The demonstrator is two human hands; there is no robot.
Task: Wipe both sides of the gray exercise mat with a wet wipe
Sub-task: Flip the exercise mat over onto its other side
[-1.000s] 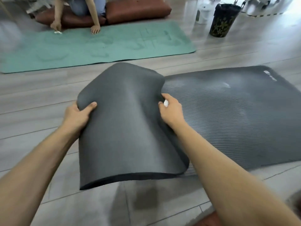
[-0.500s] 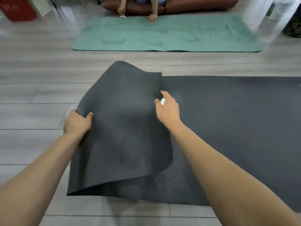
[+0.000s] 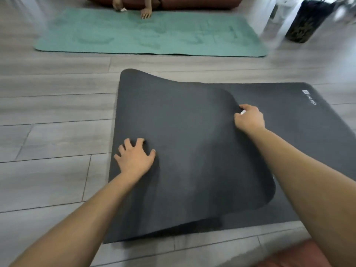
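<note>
The gray exercise mat [image 3: 192, 151] lies on the floor with its left end folded over to the right, smooth underside up. My left hand [image 3: 134, 157] presses on the folded flap near its left fold, fingers spread. My right hand [image 3: 249, 118] pinches the flap's far right edge, and a small white wet wipe [image 3: 243, 112] pokes out of the same fist. The flat part of the mat, with a white logo [image 3: 309, 97], runs out to the right.
A green mat [image 3: 150, 35] lies farther away, where another person's hands [image 3: 145, 14] rest on it in front of brown cushions [image 3: 192, 2]. A dark patterned bin [image 3: 304, 22] stands at the far right. A brown cushion [image 3: 292, 257] sits at the near right edge.
The flap has been carried farther right and laid lower over the mat. My left hand let go of the flap's edge and now presses flat on it. My right hand moved right with the edge.
</note>
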